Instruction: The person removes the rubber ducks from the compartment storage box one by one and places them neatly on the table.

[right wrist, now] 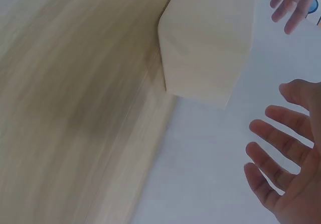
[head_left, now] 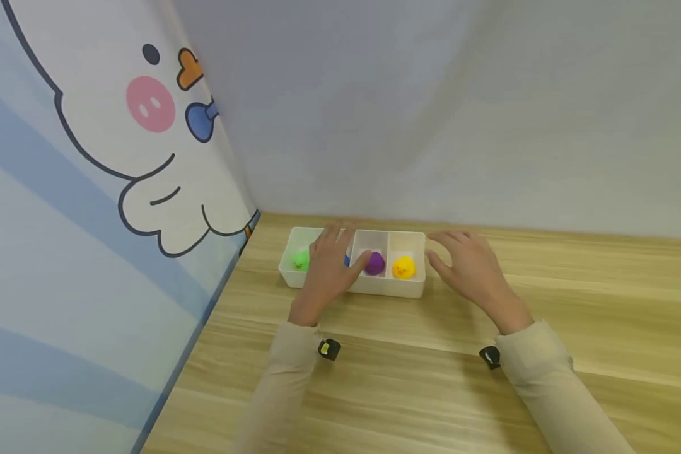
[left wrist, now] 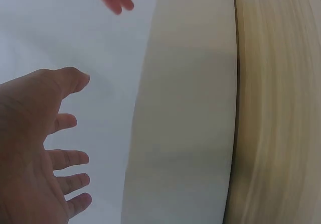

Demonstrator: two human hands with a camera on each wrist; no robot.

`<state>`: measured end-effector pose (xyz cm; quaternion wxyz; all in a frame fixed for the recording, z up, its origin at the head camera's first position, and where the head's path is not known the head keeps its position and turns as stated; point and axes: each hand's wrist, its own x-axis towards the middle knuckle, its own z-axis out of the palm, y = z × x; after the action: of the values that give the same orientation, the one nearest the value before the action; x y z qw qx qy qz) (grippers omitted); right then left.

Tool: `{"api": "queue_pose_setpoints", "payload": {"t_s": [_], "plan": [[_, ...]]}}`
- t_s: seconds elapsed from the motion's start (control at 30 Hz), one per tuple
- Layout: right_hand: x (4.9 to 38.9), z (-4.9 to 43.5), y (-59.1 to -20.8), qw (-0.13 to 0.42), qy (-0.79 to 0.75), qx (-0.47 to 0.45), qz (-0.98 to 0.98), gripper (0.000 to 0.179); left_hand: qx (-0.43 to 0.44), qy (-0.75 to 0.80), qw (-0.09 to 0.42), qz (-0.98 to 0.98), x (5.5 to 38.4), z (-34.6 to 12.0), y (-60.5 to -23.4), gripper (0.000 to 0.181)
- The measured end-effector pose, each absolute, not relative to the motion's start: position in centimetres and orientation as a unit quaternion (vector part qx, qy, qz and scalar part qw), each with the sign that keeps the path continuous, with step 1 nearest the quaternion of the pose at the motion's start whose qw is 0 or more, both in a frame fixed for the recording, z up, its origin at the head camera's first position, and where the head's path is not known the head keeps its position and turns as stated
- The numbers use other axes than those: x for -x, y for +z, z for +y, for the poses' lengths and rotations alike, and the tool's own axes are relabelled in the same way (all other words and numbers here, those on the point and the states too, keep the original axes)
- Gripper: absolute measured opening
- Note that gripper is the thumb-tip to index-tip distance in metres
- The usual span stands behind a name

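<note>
A white divided box (head_left: 383, 287) stands on the table near the back wall. It holds a green toy duck (head_left: 301, 260), a blue thing (head_left: 347, 260) mostly hidden, a purple round toy (head_left: 375, 263) and a yellow toy duck (head_left: 404, 268). Over the left half of the box is my left hand (head_left: 330, 265), fingers spread and nothing in them. My right hand (head_left: 470, 268) hovers just off the box's right end, with fingers loosely extended. In the right wrist view that hand (right wrist: 296, 158) is apart from the box (right wrist: 208, 43).
The wood-grain table (head_left: 590, 302) extends to the right and toward me. A plain pale curtain-like backdrop (head_left: 459, 113) rises behind it. On the left hangs a cloth (head_left: 79, 189) printed with a white cartoon figure.
</note>
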<state>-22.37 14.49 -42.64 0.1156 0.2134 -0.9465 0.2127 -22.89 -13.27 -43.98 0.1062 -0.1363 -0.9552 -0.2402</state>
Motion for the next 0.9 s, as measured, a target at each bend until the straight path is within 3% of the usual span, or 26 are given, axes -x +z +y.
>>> {"api": "queue_pose_setpoints", "payload": {"t_s": [0.53,0.9], "plan": [[24.2,10.6,-42.7,0.034,0.216,-0.242,-0.945,0.03,0.074,-0.271,0.053,-0.958,22.5,-21.8,-44.9,0.083],[24.7,9.7,-43.2,-0.004,0.193,-0.226,-0.955,0.027,0.021,-0.313,-0.002,-0.95,22.9,-23.8,-46.4,0.11]]}}
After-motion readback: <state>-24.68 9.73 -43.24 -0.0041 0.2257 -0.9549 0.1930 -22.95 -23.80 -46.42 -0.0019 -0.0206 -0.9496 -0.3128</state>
